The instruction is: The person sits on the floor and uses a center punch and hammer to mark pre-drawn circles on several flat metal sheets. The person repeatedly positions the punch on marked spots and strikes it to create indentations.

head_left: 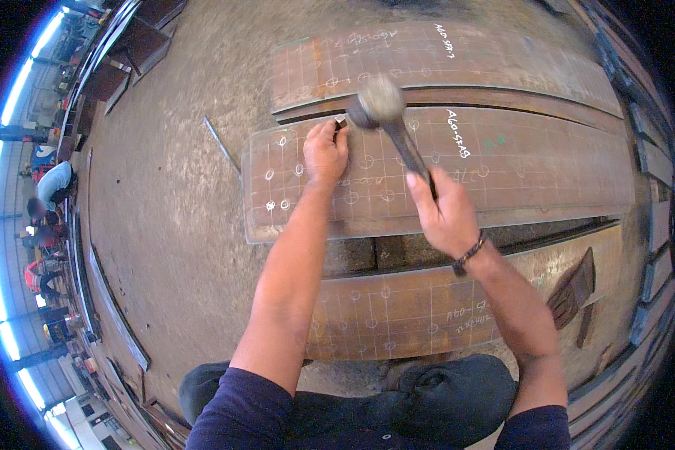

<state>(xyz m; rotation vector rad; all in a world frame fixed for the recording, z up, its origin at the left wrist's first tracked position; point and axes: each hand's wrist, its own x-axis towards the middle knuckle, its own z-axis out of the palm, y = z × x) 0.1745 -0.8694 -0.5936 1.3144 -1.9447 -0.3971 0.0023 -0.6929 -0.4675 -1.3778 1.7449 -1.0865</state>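
Note:
My left hand (325,155) is closed around a short steel punch (340,121), its pale top end showing above the fingers. The punch stands near the far edge of a brown steel plate (420,202), which is marked with chalk lines, circles and white writing. In my right hand (448,214) is the handle of a hammer (408,142). Its heavy head is raised just right of the punch, apart from it and blurred by motion. The punch's lower tip is hidden by my left hand.
A second marked plate (502,71) lies beyond, and a third (352,337) lies nearer me. A thin metal strip (221,144) rests on the concrete floor to the left. A dark glove-like piece (575,289) sits at right. Other people (52,184) work at far left.

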